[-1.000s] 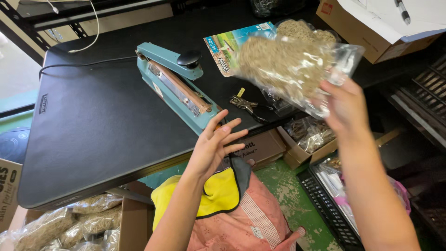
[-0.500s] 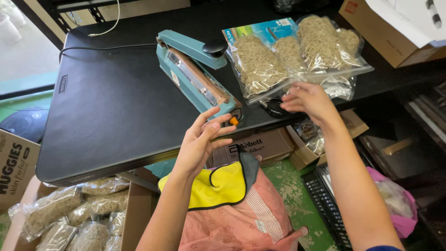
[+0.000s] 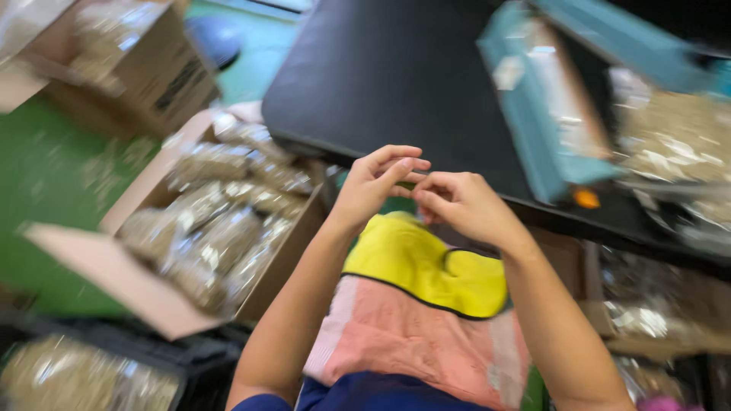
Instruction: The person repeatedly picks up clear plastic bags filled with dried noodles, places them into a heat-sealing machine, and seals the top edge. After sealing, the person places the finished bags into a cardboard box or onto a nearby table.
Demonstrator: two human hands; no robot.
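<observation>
- The left hand (image 3: 375, 183) and the right hand (image 3: 462, 204) meet at the centre of the frame, fingertips touching each other just in front of the near edge of the black flat-topped table (image 3: 396, 84).
- The fingers (image 3: 403, 166) of both hands are curled together; blur makes it impossible to tell whether anything small is pinched between them.
- Below the hands lies a yellow and pink cloth with dark trim (image 3: 426, 304), over the person's lap; its lower edge is cut off by the frame.
- At the upper right of the frame a teal box-shaped heat sealer with a raised arm (image 3: 548, 114) stands on the table, its top cut off and its details smeared.
- At the right edge, clear plastic bags of pale dried filling (image 3: 674, 141) lie beside the sealer, hard to make out.
- At the left, an open brown cardboard box (image 3: 145, 297) holds more clear bags of the same pale filling (image 3: 221, 221), all blurred.
- At the upper left sits a second brown cardboard box (image 3: 152, 76) on the green floor (image 3: 46, 190).
</observation>
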